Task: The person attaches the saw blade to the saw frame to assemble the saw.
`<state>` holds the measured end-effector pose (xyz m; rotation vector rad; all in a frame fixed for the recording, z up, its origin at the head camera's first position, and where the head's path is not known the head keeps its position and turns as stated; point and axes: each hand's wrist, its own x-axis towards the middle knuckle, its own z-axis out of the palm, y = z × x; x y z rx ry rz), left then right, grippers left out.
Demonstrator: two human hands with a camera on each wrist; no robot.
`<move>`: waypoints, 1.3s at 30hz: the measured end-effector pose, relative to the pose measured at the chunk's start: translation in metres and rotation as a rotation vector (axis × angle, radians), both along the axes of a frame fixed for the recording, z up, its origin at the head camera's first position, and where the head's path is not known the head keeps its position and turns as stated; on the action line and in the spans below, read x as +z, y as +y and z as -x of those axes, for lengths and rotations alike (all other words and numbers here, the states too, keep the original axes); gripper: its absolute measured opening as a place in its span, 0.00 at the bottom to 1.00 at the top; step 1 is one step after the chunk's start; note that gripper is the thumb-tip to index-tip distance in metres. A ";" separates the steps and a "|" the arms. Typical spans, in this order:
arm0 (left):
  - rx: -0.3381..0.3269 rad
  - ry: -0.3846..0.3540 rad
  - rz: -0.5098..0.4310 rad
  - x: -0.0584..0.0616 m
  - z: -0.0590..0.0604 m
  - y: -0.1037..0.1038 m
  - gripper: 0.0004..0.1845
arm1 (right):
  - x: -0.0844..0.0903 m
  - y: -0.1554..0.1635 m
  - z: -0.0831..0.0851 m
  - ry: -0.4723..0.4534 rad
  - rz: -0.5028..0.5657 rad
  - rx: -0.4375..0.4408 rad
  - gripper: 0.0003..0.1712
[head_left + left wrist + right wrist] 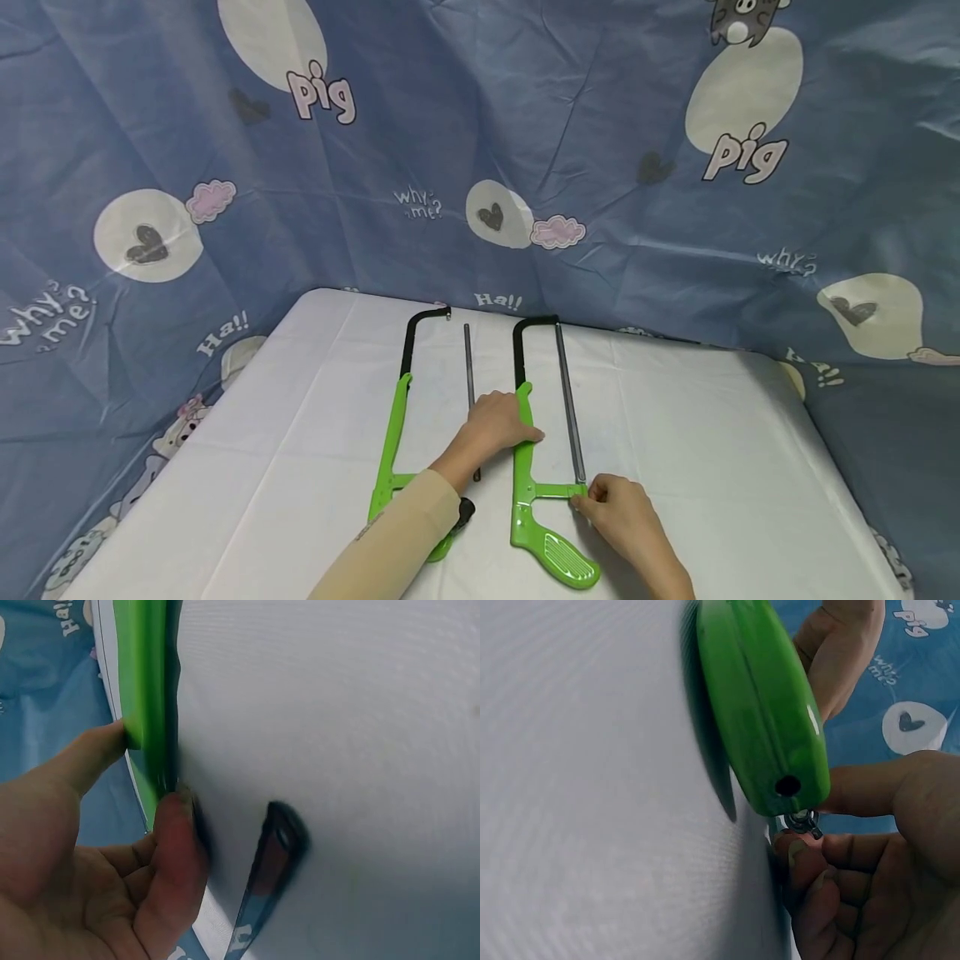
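Observation:
A green and black hacksaw (pixel 522 467) lies on the white cloth, its grey blade (pixel 570 400) running from the black front arm to the green crosspiece. My left hand (pixel 498 423) grips the middle of its green frame, thumb on one side and fingers on the other in the left wrist view. At the blade's near end, my right hand (pixel 622 510) pinches a small metal wing nut (pixel 802 822) with thumb and fingertips. The green handle (pixel 769 712) partly covers the thumb in the right wrist view.
Left of this saw lies a second hacksaw frame (pixel 392 433), its lower part behind my left sleeve (pixel 397 537). A loose blade (pixel 469 358) lies between the two frames. Behind the white table (pixel 712 433) hangs a blue printed cloth (pixel 420 150).

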<state>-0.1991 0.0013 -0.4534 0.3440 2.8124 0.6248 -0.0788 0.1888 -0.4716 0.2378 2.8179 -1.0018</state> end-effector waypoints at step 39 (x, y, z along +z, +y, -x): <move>-0.019 -0.100 -0.156 -0.004 0.001 0.008 0.13 | 0.011 0.002 -0.011 0.050 0.053 -0.023 0.14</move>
